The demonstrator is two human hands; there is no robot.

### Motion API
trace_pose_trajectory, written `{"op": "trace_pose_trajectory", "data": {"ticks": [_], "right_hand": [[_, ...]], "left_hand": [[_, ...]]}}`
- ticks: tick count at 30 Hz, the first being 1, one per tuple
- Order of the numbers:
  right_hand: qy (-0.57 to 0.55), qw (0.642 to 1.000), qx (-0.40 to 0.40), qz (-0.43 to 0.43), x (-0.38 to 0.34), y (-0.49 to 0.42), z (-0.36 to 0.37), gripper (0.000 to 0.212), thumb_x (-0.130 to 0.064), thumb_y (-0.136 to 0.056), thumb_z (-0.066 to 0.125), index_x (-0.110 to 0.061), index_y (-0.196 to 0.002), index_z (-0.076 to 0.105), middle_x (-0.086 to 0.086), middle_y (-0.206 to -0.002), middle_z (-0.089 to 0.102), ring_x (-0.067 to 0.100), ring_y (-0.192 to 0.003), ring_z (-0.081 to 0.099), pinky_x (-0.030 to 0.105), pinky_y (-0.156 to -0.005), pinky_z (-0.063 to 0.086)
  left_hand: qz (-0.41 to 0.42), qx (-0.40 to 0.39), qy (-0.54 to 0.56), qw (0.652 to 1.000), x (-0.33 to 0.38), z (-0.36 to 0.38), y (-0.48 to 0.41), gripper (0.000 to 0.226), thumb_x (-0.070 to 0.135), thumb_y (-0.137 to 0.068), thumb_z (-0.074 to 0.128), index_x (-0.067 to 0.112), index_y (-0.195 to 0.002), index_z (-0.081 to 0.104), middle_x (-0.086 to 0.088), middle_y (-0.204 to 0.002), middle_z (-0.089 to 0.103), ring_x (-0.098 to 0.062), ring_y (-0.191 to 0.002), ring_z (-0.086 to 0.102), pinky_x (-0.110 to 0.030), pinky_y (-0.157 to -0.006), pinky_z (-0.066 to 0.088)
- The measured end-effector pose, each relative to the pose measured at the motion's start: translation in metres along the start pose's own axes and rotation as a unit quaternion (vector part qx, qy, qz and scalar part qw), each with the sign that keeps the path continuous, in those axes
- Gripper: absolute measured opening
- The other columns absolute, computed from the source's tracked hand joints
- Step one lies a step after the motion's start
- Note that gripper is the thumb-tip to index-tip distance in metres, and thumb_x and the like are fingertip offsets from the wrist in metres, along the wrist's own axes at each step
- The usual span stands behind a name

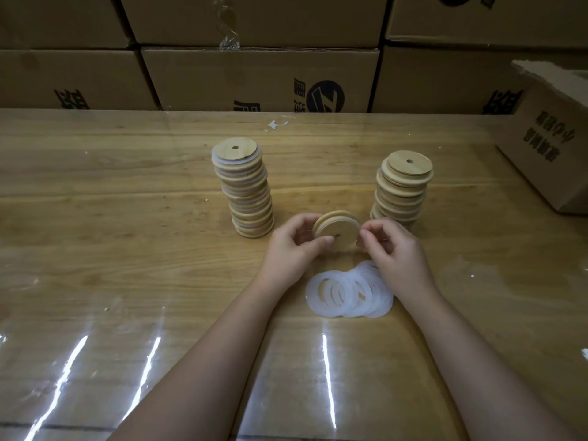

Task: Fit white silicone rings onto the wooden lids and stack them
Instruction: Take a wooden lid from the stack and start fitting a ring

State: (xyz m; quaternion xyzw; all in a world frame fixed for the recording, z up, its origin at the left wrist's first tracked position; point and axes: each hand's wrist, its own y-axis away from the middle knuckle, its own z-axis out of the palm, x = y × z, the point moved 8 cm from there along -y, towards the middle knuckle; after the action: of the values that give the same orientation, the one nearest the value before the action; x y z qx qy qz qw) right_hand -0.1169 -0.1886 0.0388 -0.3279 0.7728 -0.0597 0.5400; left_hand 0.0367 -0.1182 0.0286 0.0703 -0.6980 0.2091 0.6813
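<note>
A round wooden lid [338, 229] with a small centre hole is held tilted above the table, and a white ring shows along its rim. My left hand [294, 246] grips its left edge with the thumb across its face. My right hand [394, 249] pinches its right edge. Below my hands, several loose white silicone rings [348, 292] lie overlapping on the table. A tall stack of lids with white rings [243, 190] stands to the left. A shorter stack of bare wooden lids [402, 187] stands to the right.
The wooden table [127, 249] is covered with shiny clear film. Cardboard boxes [261, 74] line the far edge like a wall. Another cardboard box [550, 148] sits on the table at the right.
</note>
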Motion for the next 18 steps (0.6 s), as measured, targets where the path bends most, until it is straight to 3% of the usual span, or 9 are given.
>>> {"op": "trace_pose_trajectory", "data": {"ticks": [3,9,14,18], "right_hand": [[-0.012,1.000,-0.013,0.011,0.002,0.001,0.002,0.017,-0.008,-0.088,0.059,-0.025,-0.086,0.060,-0.007,-0.079,0.063,0.011,-0.076,0.062,0.028,-0.070,0.053],[-0.026,0.999,-0.033,0.028,0.005,0.000,0.007,0.015,-0.016,-0.089,0.060,-0.030,-0.085,0.057,-0.005,-0.082,0.064,0.018,-0.078,0.062,0.036,-0.070,0.054],[-0.080,0.992,-0.079,0.049,0.005,0.003,0.017,0.046,-0.036,-0.079,0.068,-0.056,-0.114,0.044,-0.015,-0.107,0.060,0.005,-0.086,0.062,0.019,-0.071,0.051],[-0.047,0.993,-0.102,0.031,0.003,0.004,0.022,0.054,-0.026,-0.079,0.073,-0.050,-0.119,0.046,-0.018,-0.106,0.061,0.001,-0.089,0.061,0.014,-0.074,0.048]], "left_hand": [[-0.011,-0.007,0.031,0.999,0.000,0.001,0.001,0.024,-0.003,-0.083,0.064,0.017,-0.097,0.062,0.010,-0.084,0.070,-0.001,-0.076,0.065,-0.020,-0.064,0.053],[-0.048,0.007,0.066,0.997,-0.006,-0.005,-0.002,0.023,0.004,-0.085,0.063,0.015,-0.106,0.060,0.008,-0.077,0.066,-0.013,-0.076,0.065,-0.030,-0.066,0.057],[-0.081,0.018,0.107,0.991,-0.011,-0.009,-0.004,0.028,0.007,-0.089,0.059,0.019,-0.114,0.055,-0.005,-0.082,0.067,-0.019,-0.073,0.065,-0.030,-0.061,0.056],[-0.095,0.000,0.104,0.990,-0.014,-0.006,-0.004,0.023,0.008,-0.091,0.057,0.011,-0.114,0.059,-0.008,-0.097,0.068,-0.018,-0.084,0.068,-0.029,-0.064,0.058]]}}
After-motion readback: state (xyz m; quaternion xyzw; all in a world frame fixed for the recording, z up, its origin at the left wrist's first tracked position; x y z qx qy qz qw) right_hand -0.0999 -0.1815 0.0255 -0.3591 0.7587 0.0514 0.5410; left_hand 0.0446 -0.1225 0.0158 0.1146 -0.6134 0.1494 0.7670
